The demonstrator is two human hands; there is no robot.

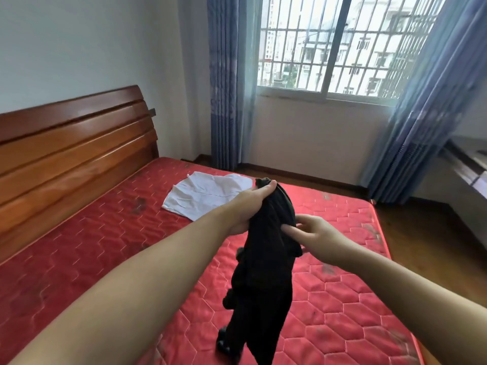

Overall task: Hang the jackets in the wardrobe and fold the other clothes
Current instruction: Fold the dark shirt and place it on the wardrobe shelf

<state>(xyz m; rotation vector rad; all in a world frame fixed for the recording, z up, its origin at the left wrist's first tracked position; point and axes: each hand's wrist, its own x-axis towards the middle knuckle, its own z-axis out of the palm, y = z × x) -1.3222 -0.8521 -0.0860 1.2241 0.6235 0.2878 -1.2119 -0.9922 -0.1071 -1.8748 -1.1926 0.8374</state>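
A person holds a black garment (263, 259) up over the near half of a red quilted mattress (105, 246), the left hand (250, 206) clenched around its bunched top while the right hand (313, 233) pinches a fold at its right edge. The risk from here appears to lie in the grip: the cloth hangs as one twisted bundle, and a slack pinch could let an edge slip, dropping the piece in a heap on the bed or leaving it creased when folded. The garment is dark, soft and limp, trailing down to the near edge of the view; its cut cannot be told. A white garment (208, 193) lies spread flat on the far part of the mattress, near the wooden headboard (73, 143) on the left.
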